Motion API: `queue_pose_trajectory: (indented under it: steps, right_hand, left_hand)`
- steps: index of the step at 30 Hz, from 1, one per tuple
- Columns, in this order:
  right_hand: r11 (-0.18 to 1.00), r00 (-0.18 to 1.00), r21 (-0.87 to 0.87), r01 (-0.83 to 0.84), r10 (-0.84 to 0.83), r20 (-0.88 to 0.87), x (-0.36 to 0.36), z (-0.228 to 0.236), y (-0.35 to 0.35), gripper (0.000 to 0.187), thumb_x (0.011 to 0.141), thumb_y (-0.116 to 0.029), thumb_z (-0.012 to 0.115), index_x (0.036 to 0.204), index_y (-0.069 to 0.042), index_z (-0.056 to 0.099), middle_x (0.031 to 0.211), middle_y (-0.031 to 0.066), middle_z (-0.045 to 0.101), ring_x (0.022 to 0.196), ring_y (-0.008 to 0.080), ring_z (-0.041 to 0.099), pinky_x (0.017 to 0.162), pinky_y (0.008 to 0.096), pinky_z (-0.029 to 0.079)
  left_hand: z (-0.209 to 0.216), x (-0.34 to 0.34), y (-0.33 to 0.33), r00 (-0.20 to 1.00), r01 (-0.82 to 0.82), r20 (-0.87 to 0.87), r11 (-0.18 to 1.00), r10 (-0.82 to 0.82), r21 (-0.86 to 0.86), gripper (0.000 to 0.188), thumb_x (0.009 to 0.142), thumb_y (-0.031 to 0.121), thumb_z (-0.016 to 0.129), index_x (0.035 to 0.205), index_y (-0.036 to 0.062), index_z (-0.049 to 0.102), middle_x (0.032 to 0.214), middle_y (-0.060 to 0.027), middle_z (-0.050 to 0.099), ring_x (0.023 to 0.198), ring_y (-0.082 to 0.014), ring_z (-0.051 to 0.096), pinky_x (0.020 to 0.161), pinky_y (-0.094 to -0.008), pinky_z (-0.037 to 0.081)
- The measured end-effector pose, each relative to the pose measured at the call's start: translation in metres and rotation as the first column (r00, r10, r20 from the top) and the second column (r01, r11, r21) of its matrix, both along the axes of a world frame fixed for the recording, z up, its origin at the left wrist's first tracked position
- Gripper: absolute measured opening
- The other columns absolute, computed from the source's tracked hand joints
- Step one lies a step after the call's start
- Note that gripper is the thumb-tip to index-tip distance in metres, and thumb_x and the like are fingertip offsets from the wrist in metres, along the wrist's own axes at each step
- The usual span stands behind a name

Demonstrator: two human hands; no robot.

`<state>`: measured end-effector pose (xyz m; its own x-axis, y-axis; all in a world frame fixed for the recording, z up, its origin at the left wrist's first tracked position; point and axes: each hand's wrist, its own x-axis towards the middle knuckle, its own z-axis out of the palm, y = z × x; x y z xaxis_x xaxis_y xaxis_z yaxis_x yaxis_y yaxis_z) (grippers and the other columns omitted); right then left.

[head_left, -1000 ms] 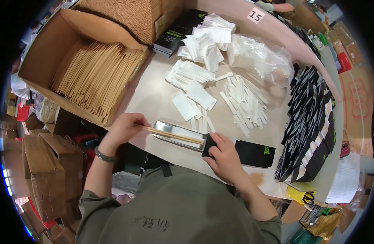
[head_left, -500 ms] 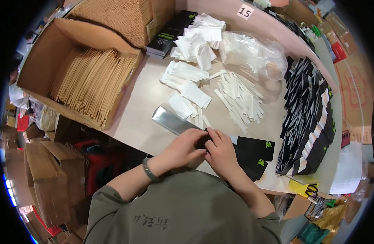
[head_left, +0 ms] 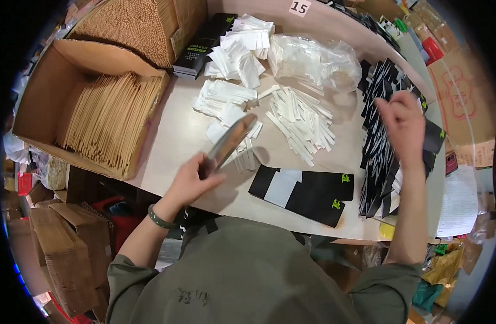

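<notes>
My left hand (head_left: pixel 196 181) grips one end of a flat, shiny silvery pouch (head_left: pixel 233 141), dark near my fingers and tilted up over the table. At the right, my raised right hand (head_left: pixel 402 121) hovers over a long pile of black packets (head_left: pixel 378 129). One of its fingers stretches out apart from the others, and nothing shows in it, though it is slightly blurred. Between my hands, overlapping black sleeves (head_left: pixel 318 198) with green marks lie near the table's front edge. A whitish rectangular piece (head_left: pixel 282 187) crosses them.
Beyond are folded white papers (head_left: pixel 237 59), thin white strips (head_left: pixel 302 121) and a clear plastic bag (head_left: pixel 315 62). A cardboard box (head_left: pixel 35 108) of thin wooden sticks (head_left: pixel 110 119) stands left, beside a fuller stick box (head_left: pixel 124 32). Black cartons (head_left: pixel 205 46) lie at the back.
My hands have separated. The left moved left, tilting the silvery pouch upward; the right swung right and away to the packet pile. More of the black sleeves now shows.
</notes>
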<state>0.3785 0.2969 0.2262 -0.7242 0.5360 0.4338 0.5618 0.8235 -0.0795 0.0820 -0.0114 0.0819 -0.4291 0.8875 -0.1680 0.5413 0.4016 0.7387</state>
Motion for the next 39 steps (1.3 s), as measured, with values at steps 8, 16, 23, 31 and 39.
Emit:
queue_pose_trajectory:
  steps: [8,16,23,31,39]
  right_hand:
    - [0.668,0.917,-0.640,-0.380,0.362,-0.166,-0.004,-0.163,-0.137,0.055,0.070,-0.040,0.082,0.105,-0.002,0.061,0.131,0.0238,0.050,0.121,0.0435,0.048,0.104,0.0507,0.039]
    - [0.616,0.830,-0.647,-0.449,0.556,-0.046,-0.055,-0.151,-0.168,0.047,0.084,-0.036,0.071,0.120,-0.007,0.064,0.127,0.0205,0.055,0.112,0.0390,0.054,0.103,0.0504,0.040]
    - [0.781,0.972,-0.624,-0.011,0.156,0.178,-0.080,-0.156,-0.203,0.033,0.089,-0.033,0.066,0.075,-0.004,0.058,0.061,0.0122,0.059,0.058,0.0345,0.060,0.054,0.0452,0.047]
    - [0.786,0.964,-0.617,0.048,0.126,0.236,-0.089,-0.171,-0.213,0.024,0.088,-0.025,0.060,0.078,-0.004,0.060,0.068,0.0149,0.064,0.069,0.0348,0.064,0.060,0.0446,0.050]
    - [0.659,0.997,-0.751,0.027,0.036,0.068,-0.101,-0.181,-0.220,0.019,0.081,-0.023,0.062,0.075,-0.006,0.064,0.067,0.0160,0.064,0.067,0.0363,0.064,0.063,0.0457,0.050]
  left_hand:
    - [-0.014,0.072,0.010,0.709,0.507,0.433,0.829,-0.557,0.236,0.049,0.072,0.008,0.069,0.116,-0.0026,0.052,0.123,-0.0179,0.052,0.113,-0.0260,0.052,0.098,-0.0336,0.042]
    - [0.011,0.047,-0.011,0.786,0.471,0.488,0.879,-0.380,-0.074,0.054,0.072,0.010,0.068,0.122,-0.0022,0.053,0.113,-0.0156,0.055,0.104,-0.0242,0.055,0.093,-0.0317,0.044]
    - [-0.010,0.045,-0.024,0.980,-0.040,-0.193,0.999,0.035,-0.021,0.045,0.072,0.010,0.072,0.113,0.0021,0.054,0.100,-0.0161,0.058,0.088,-0.0369,0.060,0.076,-0.0392,0.051]
    - [-0.011,0.032,-0.064,0.950,0.052,-0.309,0.999,-0.050,-0.001,0.063,0.069,0.017,0.080,0.125,0.0056,0.052,0.107,-0.0139,0.057,0.091,-0.0342,0.062,0.075,-0.0407,0.053]
    - [0.006,0.012,-0.031,0.830,0.463,-0.275,0.874,-0.486,-0.146,0.075,0.065,0.022,0.085,0.131,0.0087,0.053,0.104,-0.0112,0.060,0.092,-0.0337,0.062,0.076,-0.0406,0.050]
